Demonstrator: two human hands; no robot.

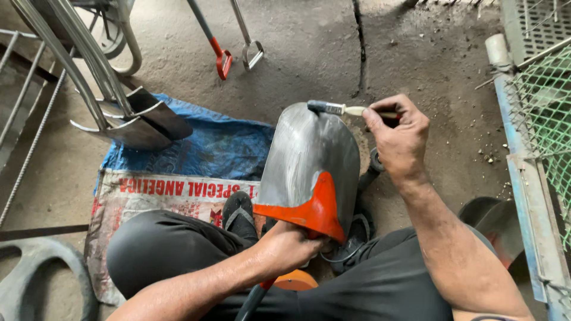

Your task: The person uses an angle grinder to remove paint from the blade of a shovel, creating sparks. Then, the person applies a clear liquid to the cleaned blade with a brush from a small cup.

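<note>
On curved steel blade [312,157]: bristly brush [333,108]; rt hand [397,138].

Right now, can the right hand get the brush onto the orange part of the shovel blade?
Probably yes. The right hand holds the brush at the shovel blade's far edge; bare metal lies between. The left hand covers only the orange part's lower end.

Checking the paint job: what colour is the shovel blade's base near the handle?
Orange, on the shovel blade above the left hand; head view.

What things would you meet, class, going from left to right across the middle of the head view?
Stacked bare steel shovel blades → blue woven plastic sack → silver-and-orange shovel blade → right hand holding a small paintbrush → green wire mesh.
</note>
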